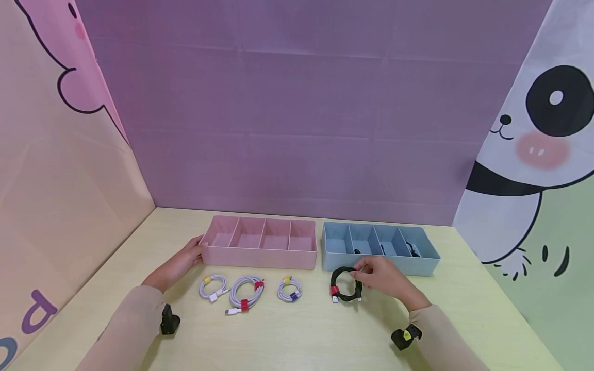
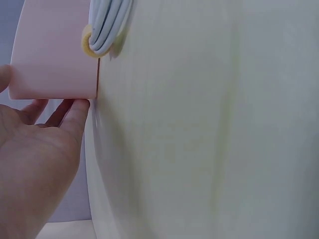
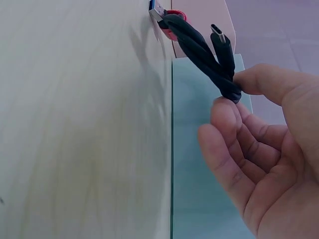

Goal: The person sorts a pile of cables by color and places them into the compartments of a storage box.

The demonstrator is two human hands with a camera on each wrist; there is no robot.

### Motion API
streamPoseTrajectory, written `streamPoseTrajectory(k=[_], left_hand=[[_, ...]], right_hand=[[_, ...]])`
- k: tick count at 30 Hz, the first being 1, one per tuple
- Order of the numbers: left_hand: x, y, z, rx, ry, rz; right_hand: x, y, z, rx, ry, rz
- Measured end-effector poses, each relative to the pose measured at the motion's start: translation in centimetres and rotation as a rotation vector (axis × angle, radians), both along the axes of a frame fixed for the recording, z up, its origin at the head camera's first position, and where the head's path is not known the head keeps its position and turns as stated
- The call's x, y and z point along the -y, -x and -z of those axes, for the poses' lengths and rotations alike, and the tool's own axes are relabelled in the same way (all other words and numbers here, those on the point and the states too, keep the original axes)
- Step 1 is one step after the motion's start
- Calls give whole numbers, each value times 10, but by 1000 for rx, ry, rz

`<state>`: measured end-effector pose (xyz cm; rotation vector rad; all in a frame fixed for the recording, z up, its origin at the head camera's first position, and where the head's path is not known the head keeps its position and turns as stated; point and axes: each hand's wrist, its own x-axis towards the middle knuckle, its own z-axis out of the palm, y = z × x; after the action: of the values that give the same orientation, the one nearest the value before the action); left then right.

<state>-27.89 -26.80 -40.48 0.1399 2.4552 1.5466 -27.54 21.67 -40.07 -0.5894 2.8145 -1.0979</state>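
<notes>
My right hand (image 1: 381,277) pinches a coiled black USB cable (image 1: 338,294) between thumb and fingertips, in front of the blue divided box (image 1: 380,263). In the right wrist view the black cable (image 3: 197,52) shows a red tie, a USB-A plug and a small USB-C plug. My left hand (image 1: 186,256) holds the left end of the pink divided box (image 1: 260,258). The left wrist view has its thumb at the edge of the pink box (image 2: 52,55) and its fingers against the end wall.
Three coiled white cables lie before the pink box: one with a yellow tie (image 1: 220,281), a larger one with red ties (image 1: 233,293), a small one with yellow and blue ties (image 1: 280,294). Dark cable (image 1: 412,249) shows inside the blue box. A purple cloth (image 1: 297,129) hangs behind.
</notes>
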Motion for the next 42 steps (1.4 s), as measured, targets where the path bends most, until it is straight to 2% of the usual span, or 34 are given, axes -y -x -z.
streamPoseTrajectory(k=[16, 27, 33, 42], left_hand=[[0, -1, 0, 4, -8, 2], [1, 0, 1, 3, -2, -1], [1, 0, 1, 3, -5, -2], [0, 0, 1, 4, -10, -8]], right_hand=[[1, 0, -5, 19, -5, 24], [-1, 4, -12, 5, 37, -2], [0, 2, -22, 27, 48, 39], [0, 5, -27, -5, 58, 83]])
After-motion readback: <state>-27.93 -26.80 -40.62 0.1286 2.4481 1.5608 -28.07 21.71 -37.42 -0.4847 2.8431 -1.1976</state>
